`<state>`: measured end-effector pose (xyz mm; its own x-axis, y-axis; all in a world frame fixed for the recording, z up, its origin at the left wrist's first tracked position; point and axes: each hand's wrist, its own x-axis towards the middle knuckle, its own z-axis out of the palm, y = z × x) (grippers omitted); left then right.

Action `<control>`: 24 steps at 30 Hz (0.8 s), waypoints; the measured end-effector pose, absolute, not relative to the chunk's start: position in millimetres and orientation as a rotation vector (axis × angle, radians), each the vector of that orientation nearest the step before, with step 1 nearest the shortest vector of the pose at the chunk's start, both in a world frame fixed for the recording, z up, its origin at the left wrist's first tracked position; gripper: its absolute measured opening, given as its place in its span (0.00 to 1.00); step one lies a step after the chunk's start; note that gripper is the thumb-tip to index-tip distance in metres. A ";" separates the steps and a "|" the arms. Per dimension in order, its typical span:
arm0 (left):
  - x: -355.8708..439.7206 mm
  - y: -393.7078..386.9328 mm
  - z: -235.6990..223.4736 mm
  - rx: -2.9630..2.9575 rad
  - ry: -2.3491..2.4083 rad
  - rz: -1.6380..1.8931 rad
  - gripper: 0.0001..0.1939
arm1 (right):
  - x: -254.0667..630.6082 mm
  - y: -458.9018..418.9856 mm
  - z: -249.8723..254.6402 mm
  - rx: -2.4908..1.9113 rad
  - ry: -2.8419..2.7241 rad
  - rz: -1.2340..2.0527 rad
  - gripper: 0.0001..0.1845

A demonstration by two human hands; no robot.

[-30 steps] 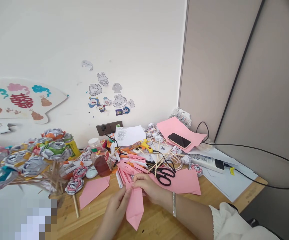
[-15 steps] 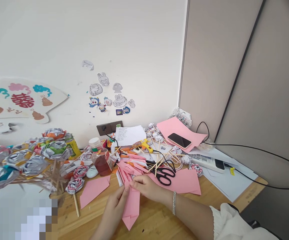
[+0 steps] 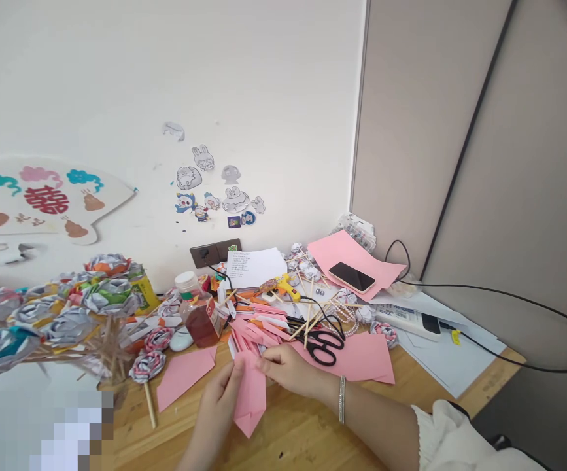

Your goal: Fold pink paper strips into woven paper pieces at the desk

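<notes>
Between my two hands is a folded strip of pink paper [image 3: 250, 399], its pointed end hanging toward me over the wooden table. My left hand [image 3: 222, 396] pinches its left edge near the top, thumb uppermost. On the opposite edge my right hand [image 3: 283, 369] is closed, thumb and fingers gripping the paper; a silvery bracelet circles that wrist. Just beyond my hands lies a heap of pink paper strips [image 3: 254, 332]. Black-handled scissors [image 3: 326, 347] rest to the right of the heap, on a larger pink sheet [image 3: 369, 358].
A jar of reddish liquid [image 3: 199, 320] stands behind the left hand. Paper roses [image 3: 106, 294] on sticks crowd the left side. Further back are a yellow glue gun [image 3: 288, 286] and a phone [image 3: 352, 277] on pink paper. A power strip [image 3: 405, 319] with cables sits right.
The folded pink paper has shifted slightly left and up, and its angle has changed. My left hand has moved a little left with it; both hands keep their grip.
</notes>
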<state>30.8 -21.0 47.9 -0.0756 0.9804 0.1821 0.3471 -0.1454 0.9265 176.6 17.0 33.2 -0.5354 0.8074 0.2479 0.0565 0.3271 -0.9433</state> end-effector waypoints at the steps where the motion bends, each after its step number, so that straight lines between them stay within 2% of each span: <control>1: 30.6 -20.4 47.6 1.515 1.452 1.241 0.19 | 177.3 16.5 34.1 -0.770 -1.849 1.266 0.22; 9: 25.2 -13.8 42.6 0.903 1.034 1.099 0.19 | 184.0 13.4 43.4 -0.705 -1.872 1.342 0.20; 13: 26.0 -21.4 49.2 0.809 1.009 1.045 0.13 | 183.9 13.6 44.3 -0.707 -1.934 1.333 0.21; 17: 29.2 -23.8 54.7 0.719 0.957 0.970 0.15 | 184.1 13.7 43.7 -0.710 -1.933 1.334 0.20; 24: 27.2 -14.4 43.2 0.859 0.983 0.968 0.13 | 185.2 14.6 42.4 -0.720 -1.928 1.374 0.20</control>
